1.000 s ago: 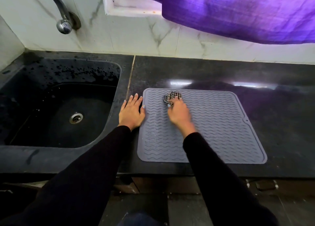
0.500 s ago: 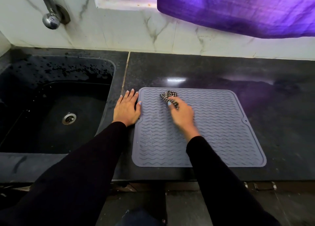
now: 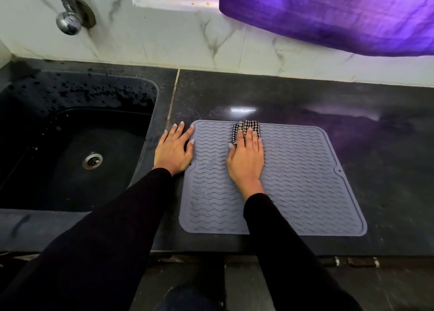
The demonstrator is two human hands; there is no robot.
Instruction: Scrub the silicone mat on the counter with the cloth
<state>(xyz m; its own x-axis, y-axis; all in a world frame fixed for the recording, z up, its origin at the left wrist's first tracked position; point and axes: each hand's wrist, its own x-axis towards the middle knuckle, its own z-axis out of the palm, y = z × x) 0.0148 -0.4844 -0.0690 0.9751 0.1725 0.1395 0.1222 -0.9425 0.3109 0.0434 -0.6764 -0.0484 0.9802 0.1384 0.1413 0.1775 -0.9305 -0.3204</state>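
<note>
A grey silicone mat with wavy ridges lies flat on the dark counter. A small black-and-white checked cloth sits bunched at the mat's far edge, left of its middle. My right hand lies flat on the mat, its straight fingers pressing the cloth down. Flat at the mat's far left corner rests my left hand, fingers spread, the thumb on the mat's rim and the other fingers on the counter.
A black sink with a metal drain lies left of the mat, wet with droplets. A chrome tap juts from the marble wall. A purple curtain hangs over the back right. The counter's front edge runs just below the mat.
My right hand has flattened onto the cloth and slid with it rightward along the mat's far edge. My left hand has stayed at the mat's corner.
</note>
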